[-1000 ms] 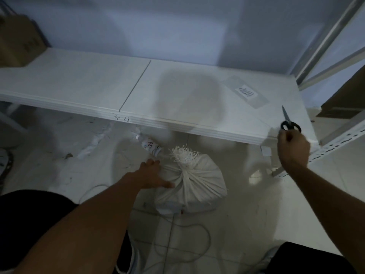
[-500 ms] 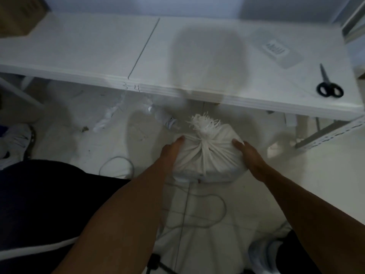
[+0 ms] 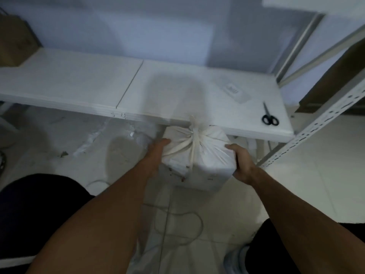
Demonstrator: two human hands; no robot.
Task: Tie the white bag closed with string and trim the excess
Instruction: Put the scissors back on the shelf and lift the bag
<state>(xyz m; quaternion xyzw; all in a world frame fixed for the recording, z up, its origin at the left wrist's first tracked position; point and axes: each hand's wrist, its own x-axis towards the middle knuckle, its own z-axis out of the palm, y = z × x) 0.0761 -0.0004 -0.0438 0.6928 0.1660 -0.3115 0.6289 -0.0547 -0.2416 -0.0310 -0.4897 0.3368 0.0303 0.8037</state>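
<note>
The white bag [image 3: 205,167] hangs off the floor between my two hands, just below the front edge of the white shelf [image 3: 79,86]. Its neck is bunched and tied at the top, with a frayed tuft above the knot and white string running down its front. My left hand [image 3: 156,155] presses its left side and my right hand [image 3: 240,163] grips its right side. Black scissors [image 3: 269,116] lie on the shelf at the right. A loose loop of string [image 3: 183,226] lies on the floor below the bag.
A brown cardboard box [image 3: 13,42] stands at the shelf's far left. A perforated metal rack post [image 3: 316,123] slants at the right, with another box behind it. A clear labelled sleeve [image 3: 236,90] lies on the shelf. Scraps litter the tiled floor under the shelf.
My right hand left the scissors on the shelf and came down to the bag's right side. Both hands closed on the bag and raised it off the floor toward the shelf edge.
</note>
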